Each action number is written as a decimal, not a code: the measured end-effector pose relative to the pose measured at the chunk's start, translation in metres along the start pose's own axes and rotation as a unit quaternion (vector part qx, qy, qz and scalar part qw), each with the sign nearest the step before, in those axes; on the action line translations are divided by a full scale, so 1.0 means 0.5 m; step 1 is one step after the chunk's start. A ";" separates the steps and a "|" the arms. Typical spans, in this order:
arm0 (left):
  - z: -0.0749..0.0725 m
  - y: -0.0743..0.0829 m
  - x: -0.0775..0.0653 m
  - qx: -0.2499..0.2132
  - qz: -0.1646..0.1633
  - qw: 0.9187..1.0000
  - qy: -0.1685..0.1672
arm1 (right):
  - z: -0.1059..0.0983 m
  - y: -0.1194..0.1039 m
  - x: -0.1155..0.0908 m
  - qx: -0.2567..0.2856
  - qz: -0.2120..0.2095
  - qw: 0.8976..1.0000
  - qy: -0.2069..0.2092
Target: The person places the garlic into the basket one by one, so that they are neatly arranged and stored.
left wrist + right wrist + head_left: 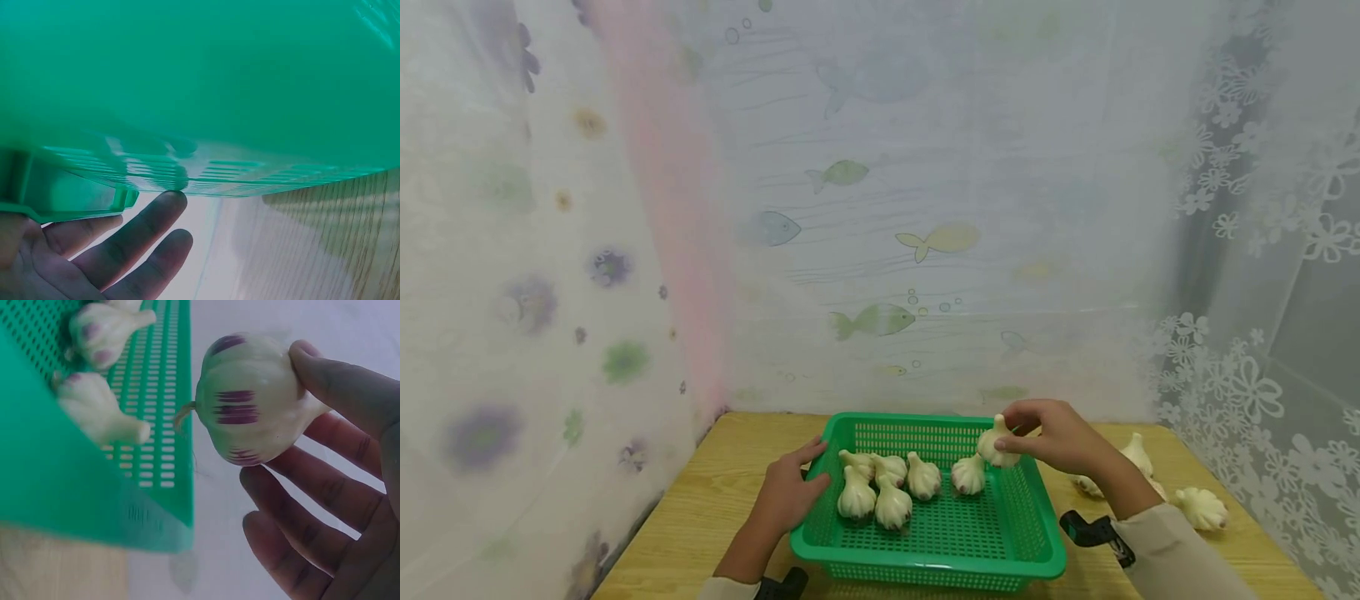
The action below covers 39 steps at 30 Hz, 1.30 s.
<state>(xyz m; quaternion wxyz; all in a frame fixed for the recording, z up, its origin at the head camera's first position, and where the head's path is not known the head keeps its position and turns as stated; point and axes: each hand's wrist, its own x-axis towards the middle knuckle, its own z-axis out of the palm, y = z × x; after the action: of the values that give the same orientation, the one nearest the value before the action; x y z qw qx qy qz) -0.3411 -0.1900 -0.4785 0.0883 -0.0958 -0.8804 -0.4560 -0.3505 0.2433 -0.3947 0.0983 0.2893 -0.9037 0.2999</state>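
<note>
My right hand (1052, 435) pinches a white garlic bulb (997, 443) between thumb and fingers, over the back right of a green plastic basket (925, 564). In the right wrist view the held garlic bulb (250, 400) shows purple streaks and a thin root, its stem toward the palm. Several more garlic bulbs lie in the basket, mostly on the left; one bulb (968, 475) lies just below the held one. At the basket's left rim is my left hand (787, 492), the thumb toward the inside. Its extended fingers (134, 240) reach along the outer wall in the left wrist view.
Several garlic bulbs lie on the wooden table (692, 492) right of the basket, partly behind my right forearm; one bulb (1201, 508) is farthest right. A curtain with printed fish (880, 320) hangs behind the table, and flowered curtains flank both sides.
</note>
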 end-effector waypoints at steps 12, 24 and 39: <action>0.002 -0.004 0.003 0.002 -0.003 1.000 -0.003 | 0.045 -0.029 0.039 0.029 -0.013 0.998 -0.055; 0.002 -0.002 0.002 0.006 -0.008 1.000 0.002 | 0.097 -0.050 0.070 0.059 -0.026 0.991 -0.115; 0.002 -0.004 0.002 0.005 -0.004 1.000 0.001 | 0.160 -0.074 0.103 0.054 -0.011 0.979 -0.196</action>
<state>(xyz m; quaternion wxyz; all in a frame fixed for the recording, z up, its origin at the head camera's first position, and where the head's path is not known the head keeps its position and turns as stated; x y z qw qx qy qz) -0.3428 -0.1901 -0.4801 0.0874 -0.0914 -0.8831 -0.4517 -0.3711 0.1472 -0.4228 -0.0928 0.3576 -0.8846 0.2848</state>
